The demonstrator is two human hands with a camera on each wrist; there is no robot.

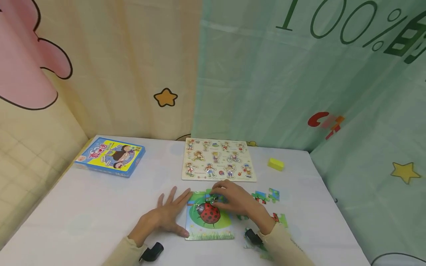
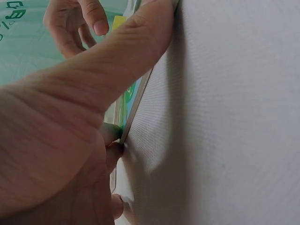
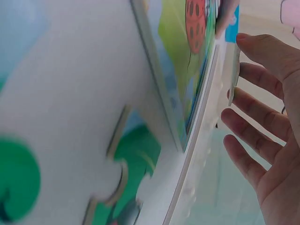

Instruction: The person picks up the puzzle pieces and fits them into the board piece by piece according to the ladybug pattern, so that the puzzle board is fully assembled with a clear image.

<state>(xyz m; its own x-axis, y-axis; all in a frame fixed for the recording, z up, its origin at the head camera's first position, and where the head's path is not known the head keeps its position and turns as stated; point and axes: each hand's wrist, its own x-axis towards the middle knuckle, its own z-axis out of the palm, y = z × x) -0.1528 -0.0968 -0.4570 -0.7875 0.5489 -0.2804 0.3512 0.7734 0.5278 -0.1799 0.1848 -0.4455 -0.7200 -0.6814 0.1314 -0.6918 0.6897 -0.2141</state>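
Observation:
A ladybug puzzle board [image 1: 213,234] lies on the white table, its lower part showing grass and flowers. My left hand [image 1: 169,214] rests along its left edge with fingers spread, the thumb at the lower left corner. Over the board's top right, my right hand [image 1: 234,199] pinches a puzzle piece [image 1: 211,197] between thumb and fingers. In the right wrist view the thin piece [image 3: 235,70] stands between the thumb and fingers of the right hand [image 3: 269,98]. The left wrist view shows the left thumb [image 2: 140,42] against the board edge.
Loose puzzle pieces [image 1: 274,194] lie right of the board, some partly under my right forearm. Behind stands a wooden figure board [image 1: 252,176] lying flat, with a yellow block [image 1: 276,164] to its right. A blue and yellow box [image 1: 111,156] lies at the back left.

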